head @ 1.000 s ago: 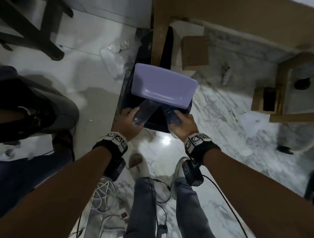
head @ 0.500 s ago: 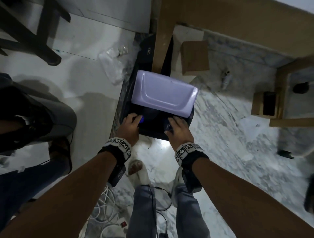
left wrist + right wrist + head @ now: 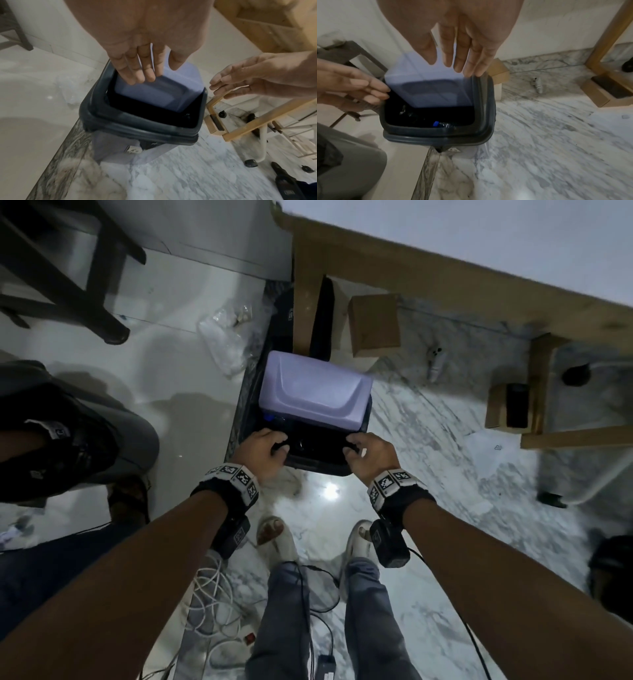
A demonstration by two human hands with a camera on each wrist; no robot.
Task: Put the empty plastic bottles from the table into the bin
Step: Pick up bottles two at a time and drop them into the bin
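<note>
The bin (image 3: 317,470) stands on the floor in front of me, dark-rimmed, its lilac swing lid (image 3: 313,395) tipped inward. My left hand (image 3: 275,445) and right hand (image 3: 354,448) hover over the near rim, fingers relaxed, holding nothing. The left wrist view shows my left fingers (image 3: 137,73) straight above the lid (image 3: 154,94) and dark opening. In the right wrist view my right fingers (image 3: 460,62) hang over the lid (image 3: 428,88). A clear plastic bottle with a blue cap (image 3: 442,124) lies inside the bin, against its near wall. Another blue cap (image 3: 270,417) glints under the lid.
A wooden table leg (image 3: 305,313) stands just behind the bin, with a cardboard box (image 3: 373,325) beside it. Another person's legs (image 3: 78,440) are close on the left. White cables (image 3: 212,607) lie near my feet (image 3: 274,534). Dark chair legs (image 3: 85,285) stand far left.
A second ago each hand pushed a bottle under the lid. Both bottles have dropped into the bin, and my empty hands have drawn back to the near rim.
</note>
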